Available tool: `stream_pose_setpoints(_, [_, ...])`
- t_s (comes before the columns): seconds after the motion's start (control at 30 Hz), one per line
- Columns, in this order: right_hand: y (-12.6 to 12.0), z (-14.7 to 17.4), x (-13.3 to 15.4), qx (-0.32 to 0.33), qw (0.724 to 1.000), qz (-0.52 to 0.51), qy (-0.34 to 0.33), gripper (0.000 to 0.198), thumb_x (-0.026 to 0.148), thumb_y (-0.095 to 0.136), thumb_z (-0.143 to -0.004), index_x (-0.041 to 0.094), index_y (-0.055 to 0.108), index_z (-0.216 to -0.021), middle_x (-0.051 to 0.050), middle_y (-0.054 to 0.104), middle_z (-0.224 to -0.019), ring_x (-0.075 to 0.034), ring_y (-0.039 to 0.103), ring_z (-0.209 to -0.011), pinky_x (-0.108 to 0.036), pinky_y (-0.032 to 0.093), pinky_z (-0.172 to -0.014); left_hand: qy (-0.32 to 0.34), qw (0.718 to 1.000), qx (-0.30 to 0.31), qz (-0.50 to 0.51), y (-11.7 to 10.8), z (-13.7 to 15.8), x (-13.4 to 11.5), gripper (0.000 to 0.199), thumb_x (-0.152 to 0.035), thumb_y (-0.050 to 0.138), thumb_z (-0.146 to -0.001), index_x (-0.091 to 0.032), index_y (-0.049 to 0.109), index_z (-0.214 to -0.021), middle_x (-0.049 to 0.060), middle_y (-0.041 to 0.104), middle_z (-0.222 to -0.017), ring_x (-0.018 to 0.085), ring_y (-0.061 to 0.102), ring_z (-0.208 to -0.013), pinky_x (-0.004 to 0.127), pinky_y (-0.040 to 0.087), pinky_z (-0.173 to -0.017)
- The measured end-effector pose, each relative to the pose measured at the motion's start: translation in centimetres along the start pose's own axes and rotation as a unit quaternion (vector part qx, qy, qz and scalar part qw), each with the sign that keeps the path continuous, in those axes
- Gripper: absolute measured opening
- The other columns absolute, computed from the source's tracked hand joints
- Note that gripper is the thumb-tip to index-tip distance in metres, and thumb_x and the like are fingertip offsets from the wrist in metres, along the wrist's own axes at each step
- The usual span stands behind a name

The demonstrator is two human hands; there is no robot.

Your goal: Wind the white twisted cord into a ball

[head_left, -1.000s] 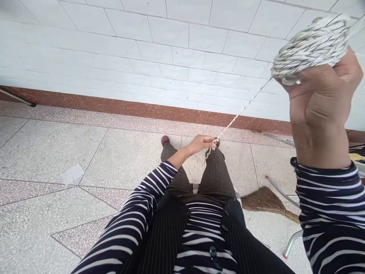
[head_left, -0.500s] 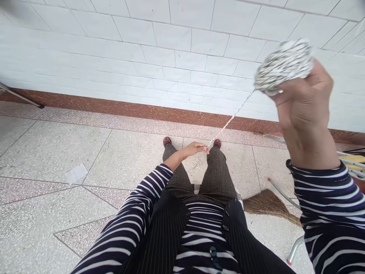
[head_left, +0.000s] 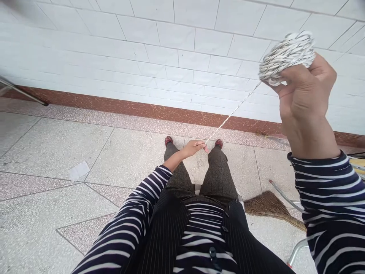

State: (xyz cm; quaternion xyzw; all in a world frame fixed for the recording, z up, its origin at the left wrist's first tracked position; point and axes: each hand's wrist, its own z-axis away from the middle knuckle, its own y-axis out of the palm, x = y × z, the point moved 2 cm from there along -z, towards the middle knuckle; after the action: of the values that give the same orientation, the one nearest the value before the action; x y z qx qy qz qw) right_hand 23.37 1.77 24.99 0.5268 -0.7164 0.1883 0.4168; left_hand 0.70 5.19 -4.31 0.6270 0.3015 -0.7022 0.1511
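My right hand (head_left: 309,93) is raised at the upper right, its fingers closed on a bundle of white twisted cord (head_left: 288,57) with dark flecks. From the bundle's lower left a single taut strand (head_left: 232,114) slants down to my left hand (head_left: 195,148). That hand pinches the strand between thumb and fingers, low in front of my knees. Whatever cord lies inside the left fingers is hidden.
A white tiled wall (head_left: 159,57) with a red-brown skirting (head_left: 128,107) stands ahead. On the speckled floor lie a straw broom (head_left: 266,205) at the right and a pale paper sheet (head_left: 79,171) at the left. Metal legs (head_left: 27,93) show at the left edge.
The cord bundle and my right hand appear slightly higher and further right in view. The strand stays stretched between both hands, and the left hand keeps its pinch.
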Motion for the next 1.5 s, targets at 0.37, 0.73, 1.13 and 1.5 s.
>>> stream_pose_setpoints(0.37, [2.2, 5.5, -3.2, 0.116, 0.981, 0.057, 0.144, 0.048, 0.013, 0.084, -0.049, 0.022, 0.075, -0.096, -0.002, 0.073, -0.098, -0.023, 0.068, -0.093, -0.050, 0.057, -0.089, -0.049, 0.991, -0.105, -0.065, -2.0, -3.2, 0.6, 0.049, -0.033, 0.066, -0.084, -0.017, 0.060, -0.130, 0.013, 0.065, -0.129, 0.025, 0.060, -0.115, 0.036, 0.042, -0.102])
stream_pose_setpoints(0.73, [0.9, 6.4, -8.4, 0.133, 0.947, 0.280, 0.085, 0.054, 0.021, 0.083, -0.055, 0.024, 0.069, -0.107, -0.004, 0.064, -0.110, -0.028, 0.061, -0.104, -0.047, 0.055, -0.085, 0.051, 0.996, -0.035, 0.059, 2.8, -0.9, -6.8, 0.038, -0.041, 0.049, -0.098, -0.014, 0.066, -0.077, 0.005, 0.071, -0.077, 0.016, 0.063, -0.078, 0.029, 0.046, -0.084])
stream_pose_setpoints(1.13, [-1.9, 16.7, -17.5, 0.232, 0.883, 0.353, 0.204, 0.052, 0.022, 0.077, -0.058, 0.023, 0.066, -0.109, -0.009, 0.060, -0.116, -0.032, 0.058, -0.107, -0.051, 0.049, -0.094, 0.057, 0.961, -0.057, -0.265, -0.9, 1.2, -10.2, 0.027, -0.035, 0.051, -0.095, -0.020, 0.067, -0.079, 0.004, 0.063, -0.067, 0.020, 0.057, -0.072, 0.029, 0.039, -0.075])
stream_pose_setpoints(1.5, [0.1, 22.0, -13.4, 0.133, 0.842, -0.074, 0.518, 0.047, 0.022, 0.082, -0.055, 0.025, 0.070, -0.100, -0.001, 0.074, -0.102, -0.026, 0.068, -0.100, -0.046, 0.054, -0.096, 0.056, 0.958, -0.057, -0.275, -2.0, -0.8, -6.4, 0.021, -0.026, 0.053, -0.092, -0.020, 0.070, -0.081, 0.005, 0.065, -0.073, 0.021, 0.060, -0.078, 0.030, 0.038, -0.079])
